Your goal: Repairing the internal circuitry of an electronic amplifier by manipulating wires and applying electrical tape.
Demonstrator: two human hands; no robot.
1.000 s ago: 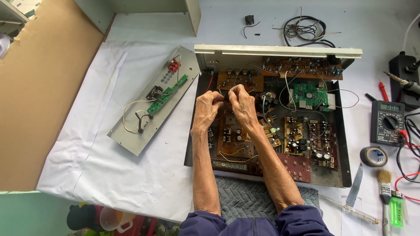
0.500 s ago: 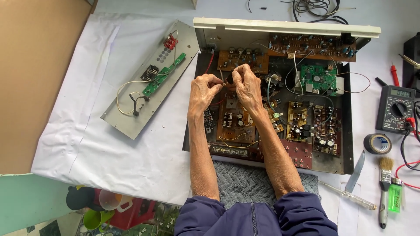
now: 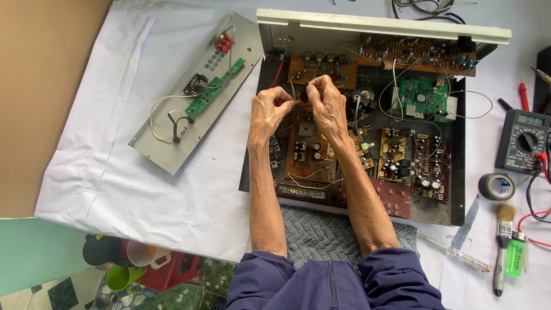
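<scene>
An opened amplifier chassis [image 3: 459, 172] lies on the table with several circuit boards inside, brown ones [image 3: 313, 152] and a green one [image 3: 423, 97]. My left hand [image 3: 268, 112] and my right hand [image 3: 327, 103] meet above the brown boards at the chassis's left side. Together their fingertips pinch a small dark part with a thin wire [image 3: 301, 95]. Exactly what the part is stays hidden by the fingers.
A detached grey front panel [image 3: 172, 143] with a green strip board lies on the white sheet to the left. On the right are a multimeter [image 3: 525, 140], black tape roll [image 3: 496, 186], brush [image 3: 503, 241], green lighter [image 3: 515, 257], blade [image 3: 466, 221] and cables. A grey towel [image 3: 321, 235] sits under my forearms.
The view has shifted up and slightly right, so everything sits lower in the frame. My hands stay together over the same boards, fingers still working the small part.
</scene>
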